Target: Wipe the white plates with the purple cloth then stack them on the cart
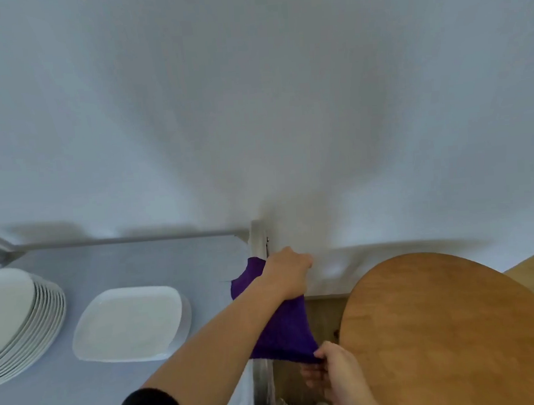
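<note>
The purple cloth [282,331] hangs stretched over the right edge of the cart [137,259]. My left hand [288,272] grips its far end near the cart's corner post. My right hand [337,374] pinches its near corner. On the cart's grey top lies one white square plate [130,324]. A stack of several white plates [18,321] stands at the far left of the cart.
A round wooden table [458,331] fills the lower right, close to my right hand. A white wall [253,108] rises right behind the cart. The cart's metal rail [264,389] runs below the cloth.
</note>
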`<state>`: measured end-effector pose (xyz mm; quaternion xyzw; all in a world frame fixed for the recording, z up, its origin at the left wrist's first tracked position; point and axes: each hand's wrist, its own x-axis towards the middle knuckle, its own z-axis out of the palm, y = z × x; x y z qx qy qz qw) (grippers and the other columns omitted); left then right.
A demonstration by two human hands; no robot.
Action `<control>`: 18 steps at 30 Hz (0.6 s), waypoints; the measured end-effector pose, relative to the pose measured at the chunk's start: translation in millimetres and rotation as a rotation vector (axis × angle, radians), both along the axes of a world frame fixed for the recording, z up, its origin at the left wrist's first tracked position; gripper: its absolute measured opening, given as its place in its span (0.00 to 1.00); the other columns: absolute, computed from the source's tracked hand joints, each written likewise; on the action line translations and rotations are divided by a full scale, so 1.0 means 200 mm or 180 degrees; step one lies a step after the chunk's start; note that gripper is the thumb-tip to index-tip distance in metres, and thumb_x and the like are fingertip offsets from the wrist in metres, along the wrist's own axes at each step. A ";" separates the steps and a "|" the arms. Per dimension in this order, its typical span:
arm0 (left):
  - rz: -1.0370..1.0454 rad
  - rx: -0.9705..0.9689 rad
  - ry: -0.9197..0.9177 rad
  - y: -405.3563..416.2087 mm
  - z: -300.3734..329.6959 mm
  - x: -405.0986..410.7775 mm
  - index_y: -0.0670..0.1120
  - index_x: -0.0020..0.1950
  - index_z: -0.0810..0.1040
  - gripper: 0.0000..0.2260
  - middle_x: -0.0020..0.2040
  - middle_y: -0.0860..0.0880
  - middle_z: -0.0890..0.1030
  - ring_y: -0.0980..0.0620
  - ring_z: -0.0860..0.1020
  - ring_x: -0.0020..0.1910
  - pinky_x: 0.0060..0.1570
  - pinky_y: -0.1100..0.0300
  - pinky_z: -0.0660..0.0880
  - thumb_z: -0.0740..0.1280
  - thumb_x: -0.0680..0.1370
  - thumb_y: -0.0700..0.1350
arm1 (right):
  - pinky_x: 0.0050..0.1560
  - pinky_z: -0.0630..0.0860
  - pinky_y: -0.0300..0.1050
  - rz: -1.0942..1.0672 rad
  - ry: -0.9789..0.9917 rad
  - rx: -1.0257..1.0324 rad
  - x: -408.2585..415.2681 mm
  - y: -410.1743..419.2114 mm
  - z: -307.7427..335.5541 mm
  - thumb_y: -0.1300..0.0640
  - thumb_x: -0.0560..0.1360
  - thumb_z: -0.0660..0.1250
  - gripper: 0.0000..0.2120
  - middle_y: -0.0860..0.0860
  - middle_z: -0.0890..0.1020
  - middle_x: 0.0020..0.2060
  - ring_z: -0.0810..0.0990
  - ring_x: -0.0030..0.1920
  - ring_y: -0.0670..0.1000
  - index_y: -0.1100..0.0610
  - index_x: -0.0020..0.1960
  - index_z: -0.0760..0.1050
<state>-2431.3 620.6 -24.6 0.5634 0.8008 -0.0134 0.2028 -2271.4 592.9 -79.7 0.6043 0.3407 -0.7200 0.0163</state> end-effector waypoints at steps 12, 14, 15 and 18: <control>0.0369 0.0927 0.0706 -0.12 0.00 -0.09 0.42 0.62 0.70 0.16 0.62 0.42 0.68 0.44 0.68 0.60 0.58 0.55 0.66 0.60 0.76 0.44 | 0.33 0.70 0.41 0.1184 -0.0263 0.1167 0.02 -0.03 0.00 0.59 0.76 0.64 0.04 0.52 0.80 0.34 0.76 0.33 0.48 0.57 0.42 0.75; 0.0426 0.0917 0.0594 -0.22 0.01 -0.10 0.43 0.64 0.70 0.17 0.63 0.44 0.68 0.46 0.68 0.61 0.61 0.55 0.65 0.60 0.77 0.47 | 0.34 0.69 0.37 0.1473 -0.0240 0.1806 -0.01 -0.04 0.03 0.57 0.76 0.65 0.04 0.47 0.79 0.35 0.76 0.36 0.44 0.52 0.42 0.74; 0.0444 0.0941 0.0488 -0.28 0.01 -0.11 0.44 0.65 0.70 0.18 0.65 0.45 0.68 0.46 0.67 0.62 0.63 0.55 0.64 0.59 0.77 0.48 | 0.34 0.69 0.34 0.1596 -0.0203 0.2092 -0.03 -0.06 0.06 0.57 0.76 0.65 0.05 0.46 0.78 0.36 0.76 0.37 0.42 0.50 0.42 0.73; 0.0690 0.1078 0.0048 -0.51 0.00 -0.14 0.45 0.71 0.65 0.22 0.70 0.46 0.66 0.47 0.64 0.68 0.67 0.57 0.61 0.60 0.78 0.49 | 0.32 0.69 0.29 0.1689 0.0020 0.2572 -0.09 -0.15 0.17 0.57 0.77 0.63 0.05 0.45 0.79 0.39 0.78 0.38 0.41 0.48 0.45 0.73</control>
